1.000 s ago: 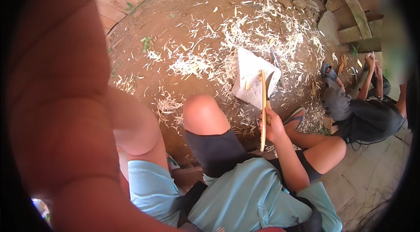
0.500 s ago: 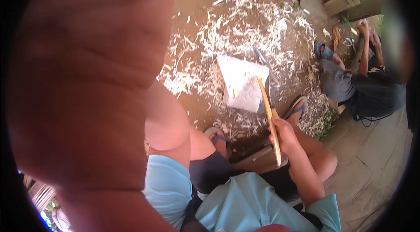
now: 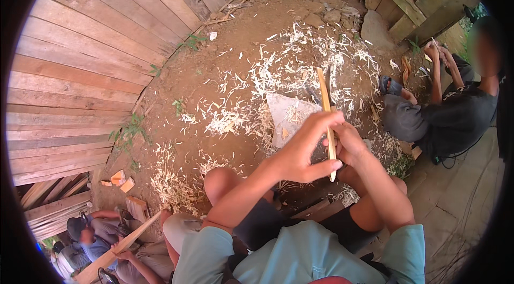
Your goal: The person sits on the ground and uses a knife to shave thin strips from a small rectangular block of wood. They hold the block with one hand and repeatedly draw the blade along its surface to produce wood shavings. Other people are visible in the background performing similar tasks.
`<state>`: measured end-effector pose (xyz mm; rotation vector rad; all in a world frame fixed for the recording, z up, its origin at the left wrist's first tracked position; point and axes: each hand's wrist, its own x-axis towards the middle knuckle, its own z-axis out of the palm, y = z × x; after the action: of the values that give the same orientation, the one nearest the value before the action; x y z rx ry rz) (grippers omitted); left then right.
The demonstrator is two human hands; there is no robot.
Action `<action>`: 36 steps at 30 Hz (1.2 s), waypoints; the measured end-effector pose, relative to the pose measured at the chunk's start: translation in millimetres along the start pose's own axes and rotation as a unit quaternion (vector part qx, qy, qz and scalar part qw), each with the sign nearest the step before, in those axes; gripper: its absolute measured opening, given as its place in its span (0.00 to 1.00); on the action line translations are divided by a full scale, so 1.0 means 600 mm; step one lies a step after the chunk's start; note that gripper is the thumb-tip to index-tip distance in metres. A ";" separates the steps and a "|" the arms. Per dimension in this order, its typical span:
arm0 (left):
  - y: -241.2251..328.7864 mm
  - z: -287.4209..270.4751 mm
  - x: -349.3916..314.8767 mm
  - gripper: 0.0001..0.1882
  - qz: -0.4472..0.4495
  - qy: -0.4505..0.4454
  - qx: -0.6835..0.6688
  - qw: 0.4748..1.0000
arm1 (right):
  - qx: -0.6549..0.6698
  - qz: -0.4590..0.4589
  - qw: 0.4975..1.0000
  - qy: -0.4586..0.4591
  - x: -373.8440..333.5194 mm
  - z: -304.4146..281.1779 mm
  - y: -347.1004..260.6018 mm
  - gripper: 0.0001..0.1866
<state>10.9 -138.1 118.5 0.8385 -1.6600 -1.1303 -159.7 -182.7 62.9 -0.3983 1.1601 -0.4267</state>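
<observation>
A long, pale yellow wooden stick (image 3: 324,91) stands out away from me, held above my lap. My left hand (image 3: 305,147) reaches across and is closed on it, fingers near its middle and thumb near its lower end. My right hand (image 3: 353,145) is closed beside the left, its fingers against the stick; part of its grip is hidden. Next to the stick a narrow dark piece (image 3: 333,108), perhaps a knife blade, shows above the hands; the rest of it is covered. Beyond, a flat pale slab (image 3: 284,110) strewn with shavings lies on the ground.
Wood shavings (image 3: 262,78) cover the dirt around the slab. A plank wall (image 3: 85,70) curves along the left. At right sits a person (image 3: 439,107) with hands together; at lower left another person (image 3: 101,244) has a long board (image 3: 120,246). Small wood blocks (image 3: 120,179) lie nearby.
My left hand, which filled the left side close to the camera, has come down onto the stick. The stick and right hand have shifted slightly away from me.
</observation>
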 end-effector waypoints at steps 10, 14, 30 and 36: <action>0.041 0.102 -0.050 0.41 0.038 -0.118 0.200 0.972 | 0.028 -0.049 0.998 -0.010 -0.055 -0.047 -0.006 0.10; 0.046 0.106 -0.057 0.41 0.031 -0.111 0.226 0.967 | 0.075 -0.049 0.995 -0.038 -0.058 -0.063 -0.011 0.09; 0.038 0.105 -0.087 0.20 -0.013 -0.081 0.280 0.956 | 0.066 -0.010 0.997 -0.046 -0.046 -0.007 0.009 0.10; 0.033 0.098 -0.114 0.17 -0.027 -0.067 0.289 0.954 | 0.041 -0.014 0.997 -0.061 -0.034 0.010 0.023 0.11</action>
<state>-22.3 -52.7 107.1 1.1944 -2.1385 -0.7456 -159.4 -160.0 74.0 -0.3641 1.0152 -0.4673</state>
